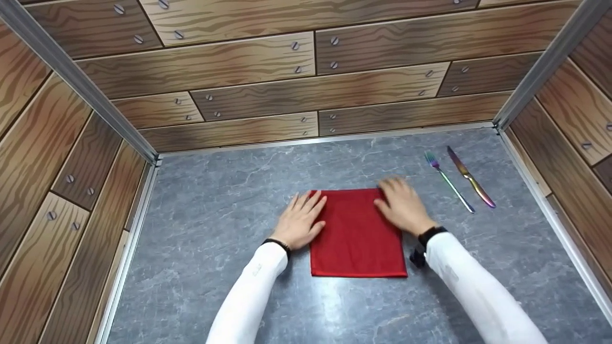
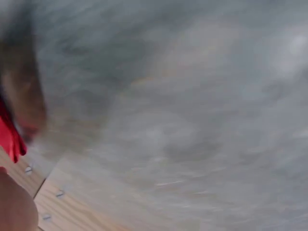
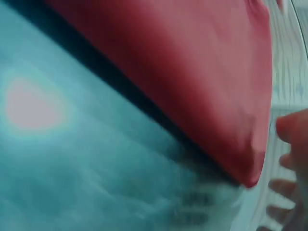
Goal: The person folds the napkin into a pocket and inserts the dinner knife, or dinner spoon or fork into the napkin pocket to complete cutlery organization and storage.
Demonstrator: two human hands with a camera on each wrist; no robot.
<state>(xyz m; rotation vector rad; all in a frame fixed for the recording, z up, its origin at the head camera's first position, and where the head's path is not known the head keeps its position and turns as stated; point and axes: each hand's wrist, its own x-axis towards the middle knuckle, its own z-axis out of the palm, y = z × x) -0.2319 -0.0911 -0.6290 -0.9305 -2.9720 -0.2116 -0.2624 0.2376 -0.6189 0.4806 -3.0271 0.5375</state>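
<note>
A red cloth [image 1: 354, 234], squarish in outline, lies on the grey marbled surface. My left hand [image 1: 299, 220] lies with extended fingers along its upper left edge, fingertips over the corner. At the upper right corner, my right hand [image 1: 402, 203] rests with its fingers reaching forward, slightly blurred. In the right wrist view, the cloth [image 3: 192, 86] spreads beside the fingers [image 3: 288, 187], with a gap between them in that view. The left wrist view is mostly blurred; a bit of red cloth [image 2: 9, 134] and part of the hand [image 2: 17, 204] show at its left edge.
To the right lie a rainbow-coloured fork [image 1: 449, 181] and a knife [image 1: 471, 177], side by side at a slant. Wood-patterned walls [image 1: 248, 100] enclose the surface at the back and both sides, with metal strips [image 1: 129, 248] along their base.
</note>
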